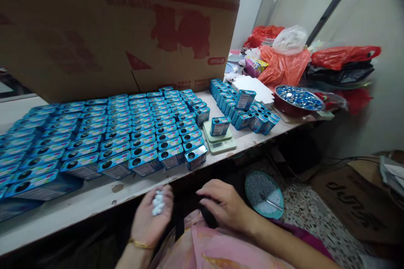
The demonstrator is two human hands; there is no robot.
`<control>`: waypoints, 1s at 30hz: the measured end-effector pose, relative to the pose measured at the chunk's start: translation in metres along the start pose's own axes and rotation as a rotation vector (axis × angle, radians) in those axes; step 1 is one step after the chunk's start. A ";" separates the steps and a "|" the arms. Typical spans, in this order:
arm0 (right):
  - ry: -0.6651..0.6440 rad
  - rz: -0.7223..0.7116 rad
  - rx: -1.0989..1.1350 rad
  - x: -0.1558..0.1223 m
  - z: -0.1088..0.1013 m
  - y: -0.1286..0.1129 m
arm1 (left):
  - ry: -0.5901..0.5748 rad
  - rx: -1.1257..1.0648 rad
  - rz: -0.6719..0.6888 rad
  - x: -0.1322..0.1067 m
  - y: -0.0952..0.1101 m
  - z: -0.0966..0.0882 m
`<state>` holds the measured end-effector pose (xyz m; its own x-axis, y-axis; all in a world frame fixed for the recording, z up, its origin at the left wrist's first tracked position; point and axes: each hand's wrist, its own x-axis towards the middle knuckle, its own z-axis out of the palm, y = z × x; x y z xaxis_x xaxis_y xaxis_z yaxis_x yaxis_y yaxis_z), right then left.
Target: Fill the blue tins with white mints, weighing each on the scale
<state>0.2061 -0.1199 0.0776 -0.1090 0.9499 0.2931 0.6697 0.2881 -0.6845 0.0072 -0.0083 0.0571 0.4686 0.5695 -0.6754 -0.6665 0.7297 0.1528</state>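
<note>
My left hand is turned palm up below the table edge. A small heap of white candy tablets lies in its cupped palm, with the fingers curled round them. To its right, my right hand hovers over my lap, thumb and forefinger apart and nothing visible in it. A small blue tin stands on a pale green kitchen scale at the table's front. Left of the scale, many blue tins with round holes in their tops stand upright in close rows. White tablets fill a teal basin below, with a metal scoop in it.
More blue tins stand right of the scale, one lying on top. A red bowl holds shiny blue and silver caps. Plastic bags are piled behind it. A large cardboard box backs the table; another carton lies on the floor.
</note>
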 end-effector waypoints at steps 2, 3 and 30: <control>-0.095 -0.132 -0.184 0.014 0.008 -0.007 | -0.094 0.027 -0.129 0.022 -0.042 0.003; -0.128 -0.158 -0.294 0.018 0.012 -0.005 | -0.131 0.048 -0.180 0.031 -0.060 0.007; 0.122 -0.082 -0.151 0.078 -0.107 0.130 | -0.181 0.092 -0.249 0.115 -0.141 0.081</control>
<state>0.3634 -0.0210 0.0832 -0.0844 0.8997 0.4282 0.7661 0.3334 -0.5495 0.2026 -0.0153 0.0167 0.7113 0.4215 -0.5625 -0.4674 0.8813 0.0692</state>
